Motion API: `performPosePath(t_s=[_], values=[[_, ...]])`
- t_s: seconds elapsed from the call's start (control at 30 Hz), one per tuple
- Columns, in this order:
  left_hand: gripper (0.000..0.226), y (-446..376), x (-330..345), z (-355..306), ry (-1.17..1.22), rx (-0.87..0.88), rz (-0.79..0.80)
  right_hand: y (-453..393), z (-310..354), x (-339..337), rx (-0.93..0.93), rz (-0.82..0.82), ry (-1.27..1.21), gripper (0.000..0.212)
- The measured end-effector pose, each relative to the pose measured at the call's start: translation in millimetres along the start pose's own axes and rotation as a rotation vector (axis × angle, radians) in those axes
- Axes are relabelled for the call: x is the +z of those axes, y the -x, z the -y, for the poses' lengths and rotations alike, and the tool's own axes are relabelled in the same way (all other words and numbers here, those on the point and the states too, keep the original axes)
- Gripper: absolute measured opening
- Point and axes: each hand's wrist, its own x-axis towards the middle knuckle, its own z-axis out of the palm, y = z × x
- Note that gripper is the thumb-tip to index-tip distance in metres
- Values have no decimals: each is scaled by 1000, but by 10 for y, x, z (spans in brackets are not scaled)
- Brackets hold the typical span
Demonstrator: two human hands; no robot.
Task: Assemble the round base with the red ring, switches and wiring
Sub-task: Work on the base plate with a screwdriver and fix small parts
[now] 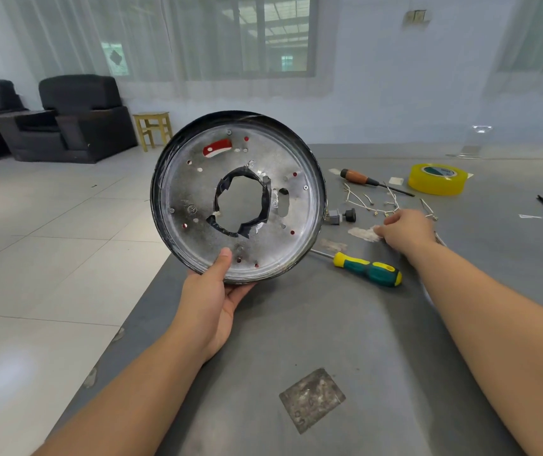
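Left hand (212,301) grips round base (237,195) upright at lower rim. Right hand (405,230), fingers curled, reaches wiring (372,202) on bench (345,324); hold unclear. Next: secure wiring, bring to base.

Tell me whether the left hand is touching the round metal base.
Touching. The head view shows the left hand gripping the base at its lower rim, thumb pressed on the inner face and fingers curled behind it.
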Motion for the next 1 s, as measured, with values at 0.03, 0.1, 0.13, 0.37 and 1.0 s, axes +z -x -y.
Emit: performPosePath(t_s=[0.03, 0.1, 0.13, 0.37, 1.0], values=[[21, -7, -1, 6, -5, 0, 3, -18, -12, 16, 3, -11, -5, 34], [24, -18, -4, 13, -12, 1, 4, -51, -28, 46, -2, -41, -23, 32], [26, -21, -5, 17, -15, 2, 2, -61, -28, 53, -1, -54, -29, 31], [29, -13, -10, 29, -19, 15, 2, -38, -26, 154, 20, -133, -6, 17], [26, -3, -20, 16, -49, 7, -7, 1154, 453, 49, -623, -152, -535, 6]])
